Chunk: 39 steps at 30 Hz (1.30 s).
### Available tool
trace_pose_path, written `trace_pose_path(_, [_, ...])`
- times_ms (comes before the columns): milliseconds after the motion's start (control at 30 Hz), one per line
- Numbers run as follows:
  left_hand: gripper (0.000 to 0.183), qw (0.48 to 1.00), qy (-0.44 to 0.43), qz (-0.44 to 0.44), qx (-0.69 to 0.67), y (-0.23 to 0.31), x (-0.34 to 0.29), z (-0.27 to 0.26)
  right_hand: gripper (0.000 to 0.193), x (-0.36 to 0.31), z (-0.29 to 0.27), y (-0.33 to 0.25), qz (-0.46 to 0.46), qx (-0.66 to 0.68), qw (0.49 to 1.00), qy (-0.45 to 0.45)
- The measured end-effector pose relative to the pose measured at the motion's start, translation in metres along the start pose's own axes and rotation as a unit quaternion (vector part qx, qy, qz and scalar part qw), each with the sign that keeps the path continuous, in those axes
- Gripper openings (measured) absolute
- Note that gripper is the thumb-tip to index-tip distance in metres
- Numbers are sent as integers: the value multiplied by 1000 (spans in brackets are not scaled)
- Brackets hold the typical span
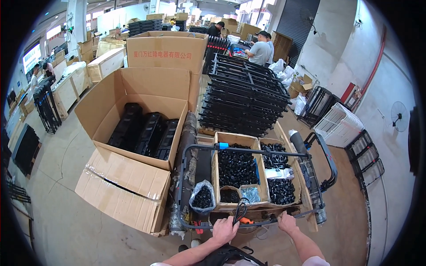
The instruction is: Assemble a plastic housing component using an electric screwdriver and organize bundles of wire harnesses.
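Observation:
A black tubular metal frame [257, 151] with rounded corners lies across the work stand in front of me. My left hand [225, 229] is closed on its near rail, left of the middle. A looped black cable [240, 210] rises beside those fingers, and an orange tool handle [246, 220] shows just to their right. My right hand [287, 222] is closed around the same rail farther right. Through the frame I see a wooden box [216, 168] with small black plastic parts [237, 167], a bag of black parts [203, 197] and silvery screws [251, 194].
On the left, an open cardboard box [155, 99] holds long black parts [151, 133]. Stacked black frames [246, 97] stand behind the wooden box. More frames [364, 155] lean along the right wall. Other people [259, 49] work farther back.

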<state>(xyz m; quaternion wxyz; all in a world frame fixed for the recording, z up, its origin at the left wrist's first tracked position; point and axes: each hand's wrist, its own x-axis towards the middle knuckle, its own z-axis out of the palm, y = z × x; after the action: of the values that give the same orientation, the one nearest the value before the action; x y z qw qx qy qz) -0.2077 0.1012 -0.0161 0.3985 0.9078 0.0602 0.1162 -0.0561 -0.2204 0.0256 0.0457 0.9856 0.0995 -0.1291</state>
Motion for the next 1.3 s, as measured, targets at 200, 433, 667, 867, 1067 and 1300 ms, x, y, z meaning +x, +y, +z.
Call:
trace_pose_path(200, [26, 987, 82, 9, -137, -3, 1, -10, 37, -22, -46, -77, -91, 63, 994, 13])
trace_pose_path(433, [30, 965, -71, -105, -229, 33, 13, -33, 56, -9, -51, -138, -140, 639, 730, -198])
trace_pose_path(667, [38, 965, -145, -61, -212, 38, 2, -16, 38, 43, -71, -161, -125, 771, 600, -171])
trace_pose_path(867, [35, 769, -298, -241, -512, 65, 4, -3, 34, 57, -81, -158, -118, 797, 553, -214])
trace_pose_path(1067, [34, 686, -283, -281, -609, 99, 22, 0, 33, 105, -76, -121, 15, 871, 451, -196])
trace_pose_path(1300, [35, 698, -286, -261, -602, 137, 8, 33, 28, 163, -71, -58, 126, 913, 370, -112])
